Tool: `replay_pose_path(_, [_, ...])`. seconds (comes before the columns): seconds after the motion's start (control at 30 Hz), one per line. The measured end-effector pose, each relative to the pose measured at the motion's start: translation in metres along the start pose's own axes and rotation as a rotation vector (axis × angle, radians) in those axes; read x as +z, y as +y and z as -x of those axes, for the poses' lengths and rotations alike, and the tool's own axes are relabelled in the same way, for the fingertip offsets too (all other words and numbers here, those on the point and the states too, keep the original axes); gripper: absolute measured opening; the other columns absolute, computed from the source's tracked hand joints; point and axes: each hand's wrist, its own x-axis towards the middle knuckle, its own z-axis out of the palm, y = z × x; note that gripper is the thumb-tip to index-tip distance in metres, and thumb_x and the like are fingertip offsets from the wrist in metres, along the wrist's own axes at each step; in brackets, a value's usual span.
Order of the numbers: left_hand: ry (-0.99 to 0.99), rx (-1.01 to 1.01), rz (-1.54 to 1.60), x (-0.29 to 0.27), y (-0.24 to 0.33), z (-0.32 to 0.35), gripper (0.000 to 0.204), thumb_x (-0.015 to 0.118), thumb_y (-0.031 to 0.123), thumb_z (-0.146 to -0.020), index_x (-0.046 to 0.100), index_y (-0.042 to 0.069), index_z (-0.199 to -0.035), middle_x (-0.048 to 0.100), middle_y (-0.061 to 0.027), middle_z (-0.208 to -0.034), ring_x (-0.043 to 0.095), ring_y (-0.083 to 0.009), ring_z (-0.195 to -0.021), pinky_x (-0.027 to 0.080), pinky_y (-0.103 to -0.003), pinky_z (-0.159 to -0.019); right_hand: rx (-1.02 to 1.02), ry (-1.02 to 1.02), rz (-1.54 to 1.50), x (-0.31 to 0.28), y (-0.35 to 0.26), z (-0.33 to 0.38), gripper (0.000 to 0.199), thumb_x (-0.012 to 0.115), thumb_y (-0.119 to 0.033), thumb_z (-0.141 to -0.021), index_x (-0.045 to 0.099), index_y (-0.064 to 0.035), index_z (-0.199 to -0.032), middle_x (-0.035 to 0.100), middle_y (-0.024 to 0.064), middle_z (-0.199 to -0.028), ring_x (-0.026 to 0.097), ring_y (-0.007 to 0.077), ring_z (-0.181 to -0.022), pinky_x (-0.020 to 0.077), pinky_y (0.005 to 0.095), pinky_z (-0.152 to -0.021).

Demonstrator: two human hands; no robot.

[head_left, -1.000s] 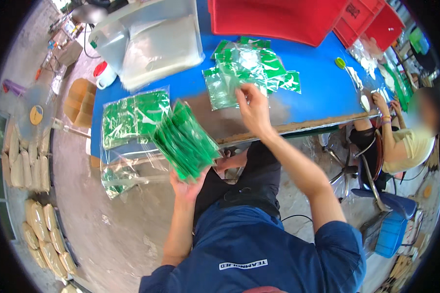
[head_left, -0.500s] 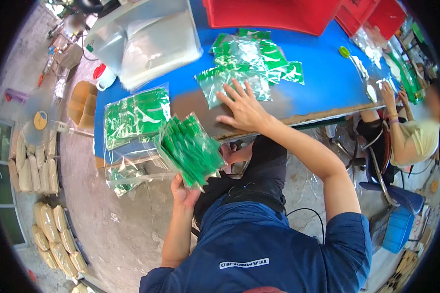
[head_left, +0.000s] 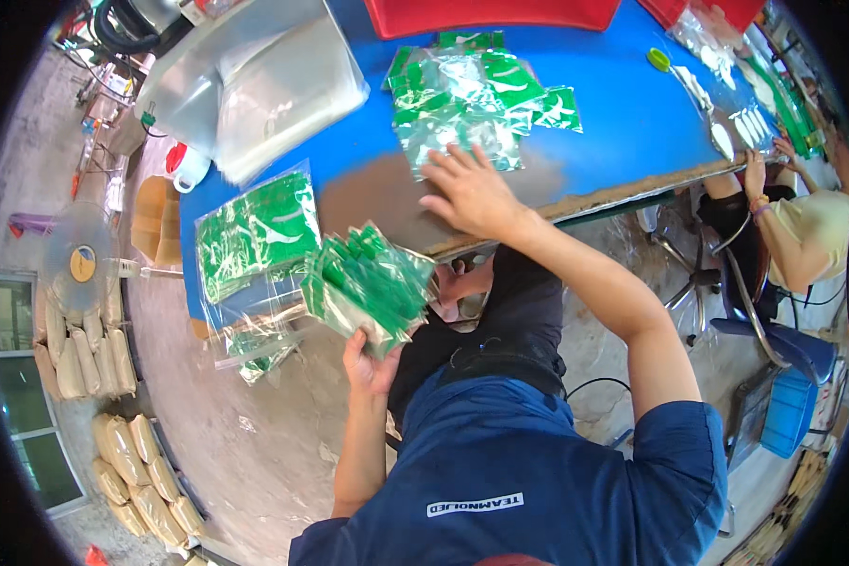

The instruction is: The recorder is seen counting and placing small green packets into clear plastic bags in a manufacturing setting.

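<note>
My left hand point(head_left: 370, 366) grips the lower end of a thick, fanned stack of green packets point(head_left: 368, 288) in clear plastic, held just off the table's near edge. My right hand point(head_left: 476, 196) is spread, palm down, with its fingertips at the near edge of a loose pile of green-and-clear packets point(head_left: 467, 90) on the blue table. Whether those fingers press on the lowest packet or only hover over it, I cannot tell. Left of the held stack lies a large clear bag point(head_left: 259, 222) filled with flat green packets, its open end hanging over the table edge.
A translucent tray of clear plastic sheets point(head_left: 278, 99) stands at the far left, beside a white jug with a red lid point(head_left: 189, 168). Red bins point(head_left: 491, 14) line the back. Another person point(head_left: 802, 236) sits at the right near white spoon-like pieces point(head_left: 722, 140).
The near packet of the pile has shifted and turned in toward the others under my right hand. The held stack has tilted slightly in my left hand. The whole view has shifted a little.
</note>
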Motion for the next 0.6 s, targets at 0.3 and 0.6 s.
replay_pose_path(0.3, [-0.157, 0.248, -0.315, 0.050, 0.030, -0.035, 0.059, 0.071, 0.007, -0.079, 0.052, 0.005, -0.134, 0.063, -0.0101, -0.122, 0.063, -0.0268, -0.112, 0.052, -0.046, -0.097, 0.417, -0.181, -1.320, -0.067, -0.024, -0.004, 0.108, 0.077, -0.064, -0.074, 0.032, -0.0049, -0.153, 0.041, 0.0196, -0.151, 0.033, 0.0292, -0.145, 0.0312, 0.0462, -0.115])
replay_pose_path(0.6, [-0.483, 0.635, -1.328, 0.121, 0.061, -0.115, 0.102, 0.091, 0.006, -0.066, 0.029, 0.002, -0.147, 0.048, -0.0100, -0.137, 0.051, -0.0190, -0.125, 0.045, -0.036, -0.105, 0.157, 0.015, -0.864, -0.024, -0.037, 0.001, 0.090, 0.088, -0.017, -0.067, 0.039, -0.0037, -0.141, 0.057, 0.0213, -0.133, 0.055, 0.0328, -0.126, 0.0436, 0.0418, -0.105])
